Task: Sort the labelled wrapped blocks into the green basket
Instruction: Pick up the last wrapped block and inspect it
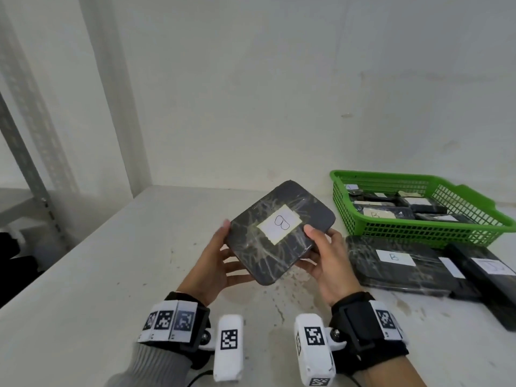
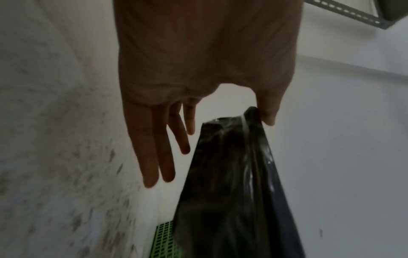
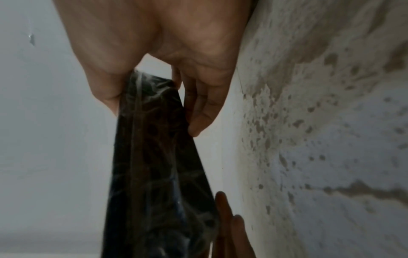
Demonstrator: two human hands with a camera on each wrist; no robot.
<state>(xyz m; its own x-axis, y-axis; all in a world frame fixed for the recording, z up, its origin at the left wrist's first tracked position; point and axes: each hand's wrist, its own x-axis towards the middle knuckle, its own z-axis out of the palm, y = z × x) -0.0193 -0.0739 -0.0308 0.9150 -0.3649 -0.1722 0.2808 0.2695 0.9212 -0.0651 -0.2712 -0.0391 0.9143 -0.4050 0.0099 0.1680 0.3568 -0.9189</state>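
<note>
Pinched at its edge by the right hand (image 1: 328,262), the wrapped block (image 1: 251,243) marked B hangs mid-frame over the table (image 1: 111,275), and the left hand (image 1: 219,263) props it on straight fingers. Its slick film could slip from this shallow hold before the green basket (image 1: 418,233) at right.

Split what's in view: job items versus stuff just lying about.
Job: B-labelled block, between left hand and right hand; green basket; blocks inside it; labelled blocks beside it.
Lying about: metal shelf upright; dark object at the left edge.
</note>
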